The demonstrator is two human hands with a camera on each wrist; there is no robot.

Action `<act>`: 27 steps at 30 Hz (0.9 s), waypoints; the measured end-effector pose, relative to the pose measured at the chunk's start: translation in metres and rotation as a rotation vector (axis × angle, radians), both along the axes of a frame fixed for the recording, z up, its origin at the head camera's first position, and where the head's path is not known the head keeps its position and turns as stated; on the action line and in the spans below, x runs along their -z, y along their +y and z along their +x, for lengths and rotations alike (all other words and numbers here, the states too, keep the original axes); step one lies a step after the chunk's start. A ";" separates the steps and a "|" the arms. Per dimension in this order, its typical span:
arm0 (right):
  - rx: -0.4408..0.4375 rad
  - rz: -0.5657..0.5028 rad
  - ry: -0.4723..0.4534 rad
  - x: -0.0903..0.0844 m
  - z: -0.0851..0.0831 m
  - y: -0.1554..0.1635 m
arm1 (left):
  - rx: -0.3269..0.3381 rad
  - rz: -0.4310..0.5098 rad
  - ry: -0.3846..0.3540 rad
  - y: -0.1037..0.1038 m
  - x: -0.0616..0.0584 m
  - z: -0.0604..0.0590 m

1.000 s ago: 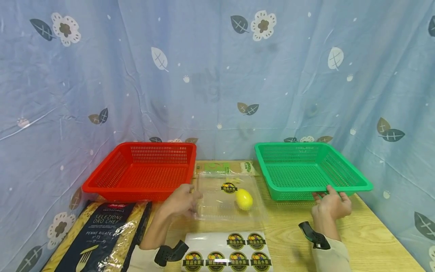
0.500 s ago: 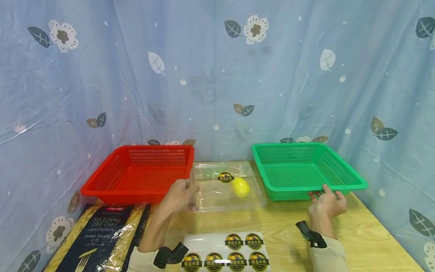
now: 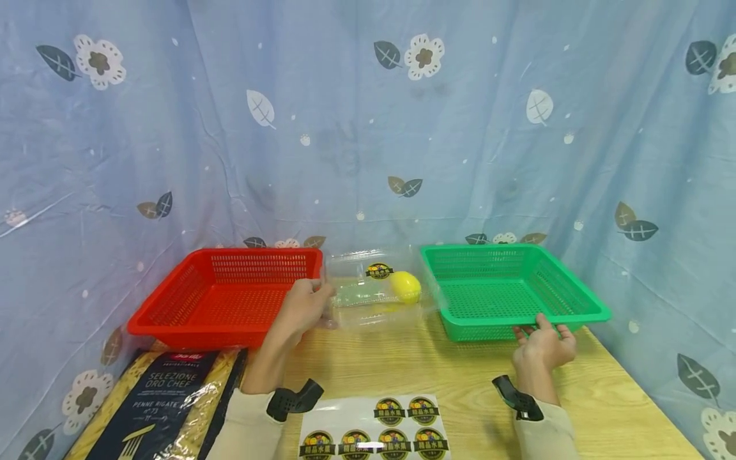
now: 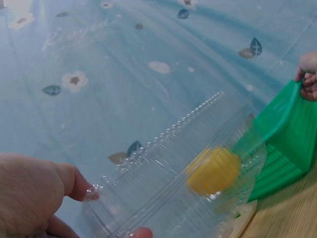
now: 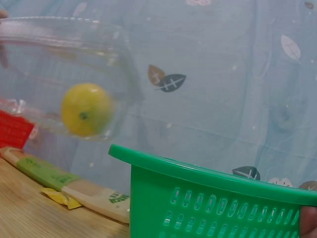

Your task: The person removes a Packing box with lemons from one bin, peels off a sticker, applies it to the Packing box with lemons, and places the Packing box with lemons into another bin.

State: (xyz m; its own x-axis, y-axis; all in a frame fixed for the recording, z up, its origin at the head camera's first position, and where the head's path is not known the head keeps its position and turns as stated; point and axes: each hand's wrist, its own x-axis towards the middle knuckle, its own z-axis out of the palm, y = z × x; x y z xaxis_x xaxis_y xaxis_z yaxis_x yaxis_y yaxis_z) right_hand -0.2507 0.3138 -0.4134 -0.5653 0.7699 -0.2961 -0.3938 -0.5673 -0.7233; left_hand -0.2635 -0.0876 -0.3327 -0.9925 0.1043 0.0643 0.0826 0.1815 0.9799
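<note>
My left hand (image 3: 305,305) grips the left edge of a clear plastic clamshell box (image 3: 374,291) and holds it lifted between the two baskets. Inside it lies a yellow lemon (image 3: 406,286), and a round sticker (image 3: 379,271) sits on its lid. The left wrist view shows my thumb and a fingertip (image 4: 74,181) pinching the clear box (image 4: 168,173) with the lemon (image 4: 214,170) inside. My right hand (image 3: 540,342) holds the near rim of the green basket (image 3: 566,316). In the right wrist view the lemon (image 5: 86,109) hangs above the green basket's rim (image 5: 208,173).
A red basket (image 3: 172,319) stands at the left, beside the box. A bag of penne (image 3: 167,402) lies at the near left. A sheet of round stickers (image 3: 374,428) lies at the near middle of the wooden table (image 3: 460,370). Flat packets (image 5: 64,183) lie under the lifted box.
My left hand has lifted the clear box with the lemon off the table and carried it up and away from me. My right hand stays on the green basket's rim.
</note>
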 end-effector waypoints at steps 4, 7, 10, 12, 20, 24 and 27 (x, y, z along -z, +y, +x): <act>-0.005 -0.002 -0.008 0.003 0.002 0.000 | 0.003 0.021 0.009 0.012 -0.004 -0.007; -0.011 -0.006 -0.010 0.004 0.002 0.002 | 0.010 0.017 0.019 0.024 -0.006 -0.011; -0.014 -0.009 -0.007 0.005 0.002 0.004 | 0.031 0.026 0.008 0.037 -0.007 -0.017; -0.015 -0.011 -0.007 0.005 0.001 0.006 | 0.048 0.029 -0.011 0.044 -0.009 -0.021; -0.022 -0.021 -0.006 0.004 0.002 0.009 | 0.089 -0.044 -0.035 0.077 -0.021 -0.030; -0.027 -0.010 -0.017 0.004 0.003 0.011 | 0.081 -0.021 -0.051 0.095 -0.025 -0.033; -0.026 -0.014 -0.007 0.004 0.003 0.013 | 0.064 0.019 -0.073 0.109 -0.025 -0.036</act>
State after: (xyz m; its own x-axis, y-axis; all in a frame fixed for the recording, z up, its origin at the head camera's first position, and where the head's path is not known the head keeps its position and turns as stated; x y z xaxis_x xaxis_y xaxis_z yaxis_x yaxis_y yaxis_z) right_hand -0.2481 0.3272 -0.4171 -0.5832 0.7507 -0.3103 -0.3740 -0.5873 -0.7178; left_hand -0.2996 0.0216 -0.3078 -0.9859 0.1674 -0.0057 0.0214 0.1595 0.9870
